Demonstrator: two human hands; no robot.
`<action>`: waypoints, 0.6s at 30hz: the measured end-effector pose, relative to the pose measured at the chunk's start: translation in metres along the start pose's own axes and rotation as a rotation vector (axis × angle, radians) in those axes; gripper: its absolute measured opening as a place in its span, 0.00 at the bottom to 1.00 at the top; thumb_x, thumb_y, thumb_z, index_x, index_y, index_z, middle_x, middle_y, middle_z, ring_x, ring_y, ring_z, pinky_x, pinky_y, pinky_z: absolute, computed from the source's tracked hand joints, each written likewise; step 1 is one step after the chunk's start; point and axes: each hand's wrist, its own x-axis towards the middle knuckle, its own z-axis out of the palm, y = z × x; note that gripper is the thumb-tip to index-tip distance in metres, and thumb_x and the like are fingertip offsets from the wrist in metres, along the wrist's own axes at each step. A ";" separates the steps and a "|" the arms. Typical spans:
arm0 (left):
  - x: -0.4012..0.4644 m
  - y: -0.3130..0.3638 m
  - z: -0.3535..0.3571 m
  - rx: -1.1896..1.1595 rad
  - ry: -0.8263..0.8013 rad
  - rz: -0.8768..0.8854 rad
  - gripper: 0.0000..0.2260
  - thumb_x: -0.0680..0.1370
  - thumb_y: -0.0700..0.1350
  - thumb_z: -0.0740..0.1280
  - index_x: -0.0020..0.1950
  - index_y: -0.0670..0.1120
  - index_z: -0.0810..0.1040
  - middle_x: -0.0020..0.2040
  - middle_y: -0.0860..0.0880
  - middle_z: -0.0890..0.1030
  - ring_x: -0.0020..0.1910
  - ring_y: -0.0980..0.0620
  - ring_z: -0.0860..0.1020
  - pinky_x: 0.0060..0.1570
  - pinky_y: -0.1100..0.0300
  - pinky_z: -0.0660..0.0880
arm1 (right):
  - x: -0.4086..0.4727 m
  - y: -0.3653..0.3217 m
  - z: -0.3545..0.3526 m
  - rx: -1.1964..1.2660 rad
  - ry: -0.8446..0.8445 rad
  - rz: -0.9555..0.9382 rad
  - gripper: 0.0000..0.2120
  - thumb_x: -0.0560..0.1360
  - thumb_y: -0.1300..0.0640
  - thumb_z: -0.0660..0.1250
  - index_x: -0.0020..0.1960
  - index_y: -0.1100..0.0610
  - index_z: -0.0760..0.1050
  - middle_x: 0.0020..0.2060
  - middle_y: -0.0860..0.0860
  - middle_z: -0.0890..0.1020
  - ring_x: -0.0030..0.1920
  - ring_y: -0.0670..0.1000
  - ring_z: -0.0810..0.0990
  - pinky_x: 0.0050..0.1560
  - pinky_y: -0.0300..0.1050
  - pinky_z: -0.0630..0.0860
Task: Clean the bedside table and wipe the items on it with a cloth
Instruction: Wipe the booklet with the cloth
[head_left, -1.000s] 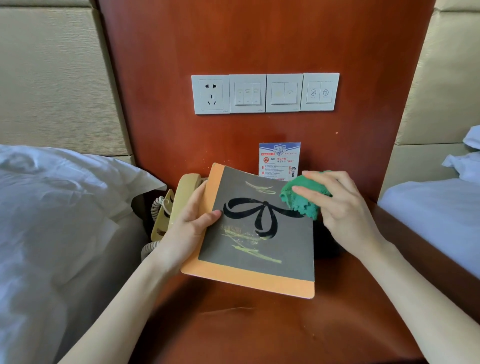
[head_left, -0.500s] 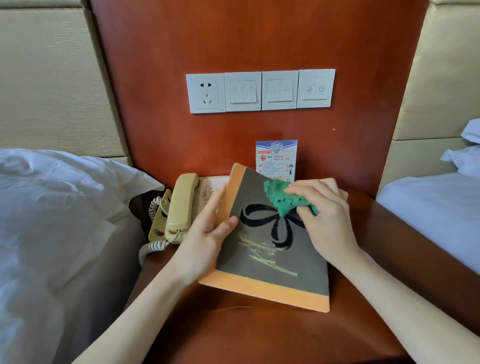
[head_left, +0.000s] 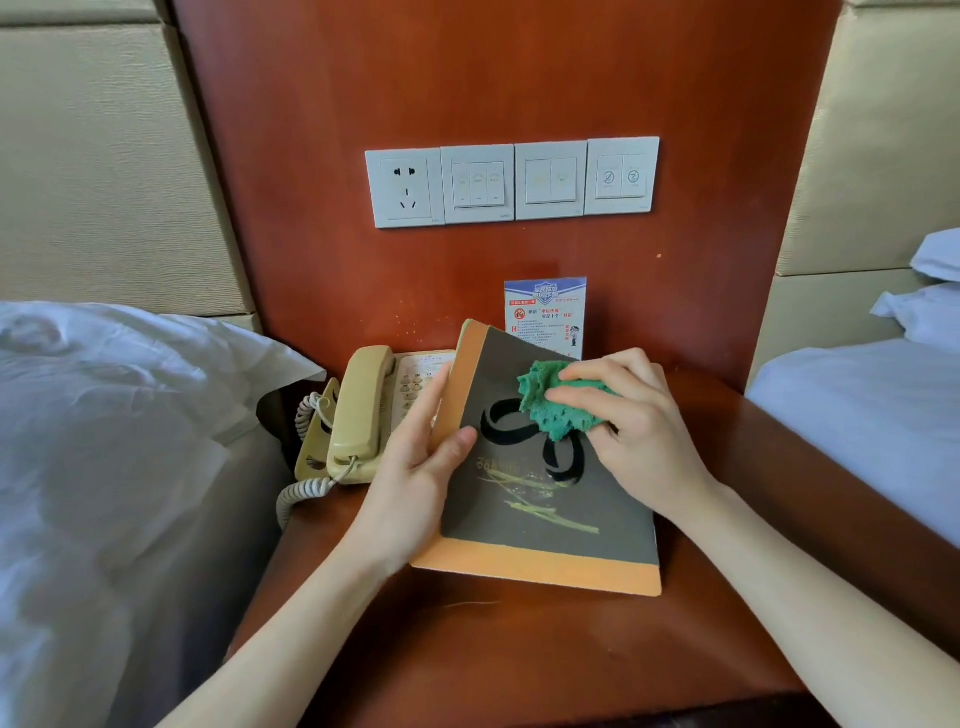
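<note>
Now the right hand's (head_left: 639, 431) grip bunches the cloth (head_left: 556, 402) lower on the book (head_left: 545, 509).

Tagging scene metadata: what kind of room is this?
Most likely a hotel twin room: a bedside table between two white-sheeted beds, a corded phone, and a wall switch panel with do-not-disturb style buttons.

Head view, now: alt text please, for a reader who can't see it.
The right hand presses a green cloth on a grey-and-orange folder gripped by the left hand over a wooden bedside table. A beige telephone sits left.
</note>
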 end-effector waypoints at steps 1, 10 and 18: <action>0.001 0.000 -0.001 0.002 0.028 0.011 0.24 0.77 0.46 0.64 0.66 0.71 0.68 0.69 0.62 0.72 0.69 0.59 0.70 0.70 0.50 0.67 | 0.000 0.003 -0.001 -0.003 -0.004 0.020 0.20 0.65 0.76 0.66 0.52 0.59 0.83 0.51 0.52 0.82 0.51 0.57 0.74 0.48 0.55 0.71; 0.005 -0.001 -0.012 0.001 0.121 0.047 0.25 0.79 0.44 0.63 0.75 0.57 0.64 0.73 0.53 0.70 0.71 0.52 0.69 0.71 0.45 0.65 | -0.003 0.012 0.001 0.046 0.076 0.207 0.14 0.68 0.73 0.69 0.51 0.61 0.81 0.47 0.54 0.78 0.49 0.54 0.72 0.46 0.44 0.73; 0.001 0.003 0.001 -0.032 -0.017 -0.002 0.24 0.80 0.44 0.63 0.74 0.62 0.63 0.72 0.57 0.70 0.71 0.55 0.68 0.72 0.47 0.64 | -0.001 0.005 0.002 0.137 0.235 0.278 0.18 0.71 0.74 0.65 0.59 0.63 0.78 0.53 0.57 0.76 0.55 0.57 0.74 0.52 0.27 0.69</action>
